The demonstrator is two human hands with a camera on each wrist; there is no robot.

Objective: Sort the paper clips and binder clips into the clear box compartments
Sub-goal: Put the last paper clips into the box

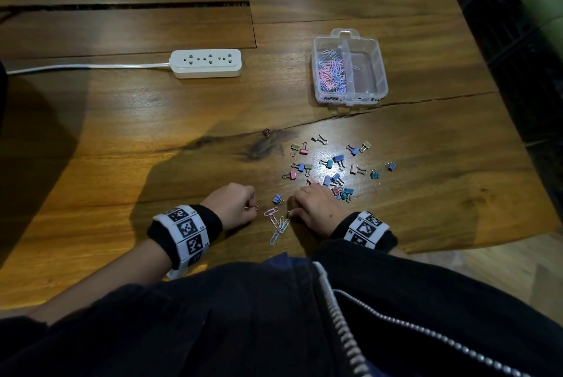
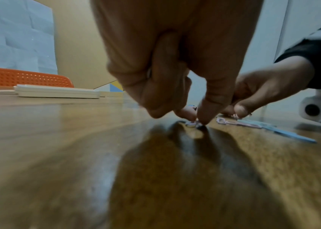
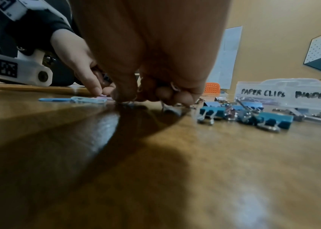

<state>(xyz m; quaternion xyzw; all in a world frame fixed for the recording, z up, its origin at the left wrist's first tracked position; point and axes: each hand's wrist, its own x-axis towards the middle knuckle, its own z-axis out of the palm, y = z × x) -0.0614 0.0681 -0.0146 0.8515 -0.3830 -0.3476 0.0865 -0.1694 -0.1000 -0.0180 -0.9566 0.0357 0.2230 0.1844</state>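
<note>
The clear box (image 1: 377, 50) stands at the far right, its left compartment full of pastel paper clips (image 1: 330, 72). Several coloured binder clips (image 1: 330, 163) lie scattered in front of it, and teal ones (image 3: 212, 111) sit just right of my right hand. A few loose paper clips (image 1: 275, 221) lie between my hands. My left hand (image 1: 250, 206) pinches a paper clip (image 2: 193, 124) against the table. My right hand (image 1: 291, 209) has its fingers curled, with wire loops of clips (image 3: 173, 86) showing inside them and its fingertips (image 3: 122, 96) down on the table.
A white power strip (image 1: 206, 63) with its cable lies at the back left. A crack (image 1: 396, 104) runs across the wooden table below the box. The table's curved edge (image 1: 487, 242) is close on my right. The box front (image 3: 289, 94) reads "PAPER CLIPS" and "BINDER C".
</note>
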